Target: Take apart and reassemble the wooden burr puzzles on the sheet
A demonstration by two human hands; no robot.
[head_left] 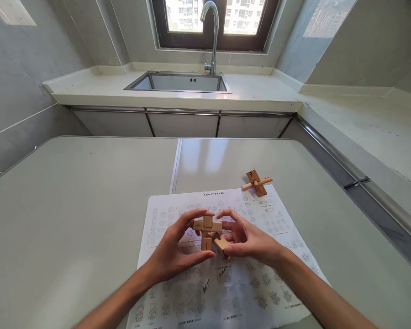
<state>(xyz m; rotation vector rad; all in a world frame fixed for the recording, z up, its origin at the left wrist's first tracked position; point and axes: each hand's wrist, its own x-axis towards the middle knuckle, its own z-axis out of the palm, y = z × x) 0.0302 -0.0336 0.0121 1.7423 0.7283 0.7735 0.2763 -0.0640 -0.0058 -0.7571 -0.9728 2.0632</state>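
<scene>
My left hand [178, 244] grips a cluster of interlocked wooden puzzle pieces [207, 225], with the thumb at its lower end and the fingers at its top. In my right hand [248, 240], another notched wooden puzzle piece [222, 245] is pinched between thumb and fingers, close against the cluster's lower right side. Whether the two touch I cannot tell. Beneath both hands lies a large printed sheet [260, 292] with rows of small puzzle diagrams. Near its upper right corner rest a few crossed wooden pieces [256, 183], one bearing a dark mark.
The sheet lies on a pale table [71, 219] with a seam [176, 167] running away from me. Beyond the table is a counter [260, 87] with a steel sink [188, 83] and a tall faucet [215, 41]. A second counter [370, 119] runs along the right.
</scene>
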